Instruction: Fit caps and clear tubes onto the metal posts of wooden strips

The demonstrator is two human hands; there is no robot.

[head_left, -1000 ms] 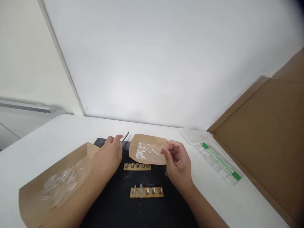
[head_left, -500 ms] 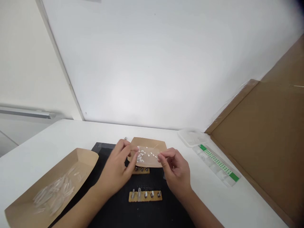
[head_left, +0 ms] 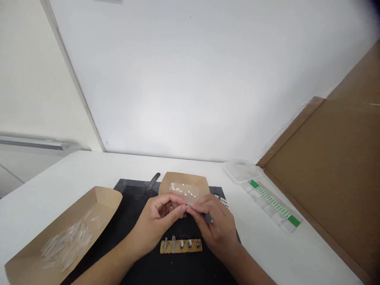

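Note:
My left hand (head_left: 164, 217) and my right hand (head_left: 212, 219) meet fingertip to fingertip above the black mat. Both are closed in a pinch around something very small and pale, mostly hidden by the fingers. Just behind them is a small brown paper tray (head_left: 185, 177) with several white oval pieces (head_left: 190, 192) in it. Below the hands lies a wooden strip (head_left: 194, 248) with a row of metal studs. Clear, nail-shaped tips (head_left: 173, 244) stand on its left end, and white pieces (head_left: 182, 244) top other studs.
A large brown paper tray (head_left: 26, 259) of clear tips (head_left: 68, 241) stands at left. A thin black tool (head_left: 153, 181) lies on the black mat (head_left: 127, 198). White dots (head_left: 222, 200) show beyond my right hand. Further right are a green-banded plastic bag (head_left: 274, 204), a clear plastic container (head_left: 242, 171) and cardboard (head_left: 326, 178).
My hands have come together from either side of the small tray, moving nearer to me. The black tool and the white dots are now uncovered.

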